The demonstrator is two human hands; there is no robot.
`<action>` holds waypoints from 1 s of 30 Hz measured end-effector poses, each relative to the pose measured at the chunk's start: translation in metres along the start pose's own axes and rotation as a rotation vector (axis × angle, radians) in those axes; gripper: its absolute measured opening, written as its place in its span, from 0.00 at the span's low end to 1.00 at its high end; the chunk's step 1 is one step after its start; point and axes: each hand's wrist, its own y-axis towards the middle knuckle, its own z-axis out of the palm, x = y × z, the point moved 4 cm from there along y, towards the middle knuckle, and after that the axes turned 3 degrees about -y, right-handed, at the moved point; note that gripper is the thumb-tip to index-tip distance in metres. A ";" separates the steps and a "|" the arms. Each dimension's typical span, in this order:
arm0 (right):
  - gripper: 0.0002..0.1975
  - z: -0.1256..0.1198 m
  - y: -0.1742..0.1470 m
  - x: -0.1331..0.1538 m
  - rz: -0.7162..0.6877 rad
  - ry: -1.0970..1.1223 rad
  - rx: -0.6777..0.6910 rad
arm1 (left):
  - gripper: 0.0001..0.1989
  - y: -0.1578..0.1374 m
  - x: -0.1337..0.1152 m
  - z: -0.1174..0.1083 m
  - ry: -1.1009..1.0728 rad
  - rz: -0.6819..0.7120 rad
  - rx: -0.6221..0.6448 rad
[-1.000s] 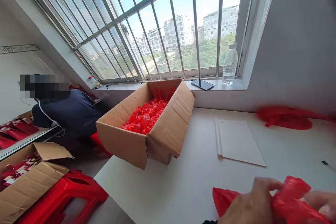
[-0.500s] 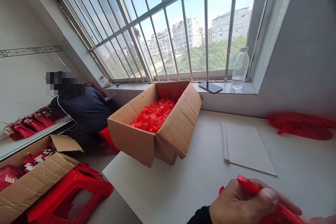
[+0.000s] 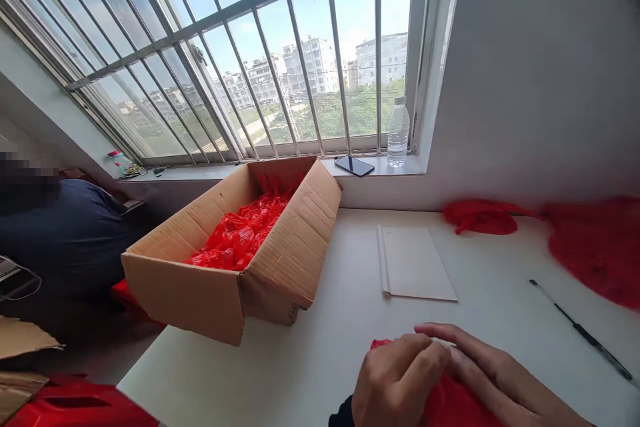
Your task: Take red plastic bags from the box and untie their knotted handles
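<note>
Both hands are together low in the view, over the white table's near side. My left hand (image 3: pixel 393 380) is closed, its fingers curled round a red plastic bag (image 3: pixel 457 403). Against it, my right hand (image 3: pixel 500 373) presses the bag from the other side, thumb and fingers closed on it. A bit of red plastic also shows above my left knuckles. The hands cover most of the bag, and the frame's bottom edge cuts off the rest. Beyond them lies a flat off-white sheet or folder (image 3: pixel 420 263) with a rolled left edge.
A cardboard box (image 3: pixel 285 260) full of red plastic bundles (image 3: pixel 240 230) stands on the table (image 3: pixel 290 373). At right lie a black pen (image 3: pixel 583 330) and red piles (image 3: pixel 600 247). The sill holds a phone (image 3: pixel 354 165) and bottle (image 3: pixel 399 133). A person (image 3: pixel 65 240) sits left.
My view has turned right, bringing the pen and a further red pile into sight. My right hand has come fully into view and met my left hand at the red bag.
</note>
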 end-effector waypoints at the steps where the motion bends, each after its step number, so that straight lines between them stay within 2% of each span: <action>1: 0.25 0.002 0.003 0.001 -0.045 0.019 0.050 | 0.26 -0.002 0.001 0.000 0.006 -0.005 0.005; 3: 0.22 0.005 0.007 -0.002 -0.090 0.094 0.139 | 0.26 -0.004 0.002 -0.001 0.018 -0.013 0.042; 5: 0.20 0.004 0.008 -0.007 -0.057 0.138 0.157 | 0.28 -0.004 0.002 -0.004 0.073 -0.031 0.073; 9: 0.18 -0.003 0.003 -0.008 -0.044 0.015 0.023 | 0.22 -0.001 -0.002 -0.006 0.229 -0.053 0.200; 12: 0.19 -0.008 -0.004 -0.010 -0.010 -0.042 -0.058 | 0.26 -0.003 -0.002 -0.009 0.253 -0.016 0.307; 16: 0.17 -0.029 -0.017 -0.042 0.079 -0.188 -0.194 | 0.29 -0.036 0.012 -0.025 0.359 -0.009 0.427; 20: 0.18 -0.051 -0.037 -0.087 0.204 -0.179 -0.266 | 0.28 -0.084 0.027 -0.037 0.464 -0.130 0.437; 23: 0.17 -0.049 -0.046 -0.092 0.263 -0.008 -0.292 | 0.25 -0.097 0.022 -0.024 0.396 -0.208 0.413; 26: 0.21 -0.027 -0.045 -0.078 0.246 0.125 -0.236 | 0.31 -0.087 0.011 0.002 0.376 -0.156 0.465; 28: 0.17 -0.009 -0.045 -0.071 0.159 0.034 -0.236 | 0.31 -0.082 0.011 0.019 0.417 -0.096 0.556; 30: 0.16 0.010 -0.047 -0.072 0.016 -0.191 -0.285 | 0.31 -0.084 0.018 0.031 0.479 -0.077 0.633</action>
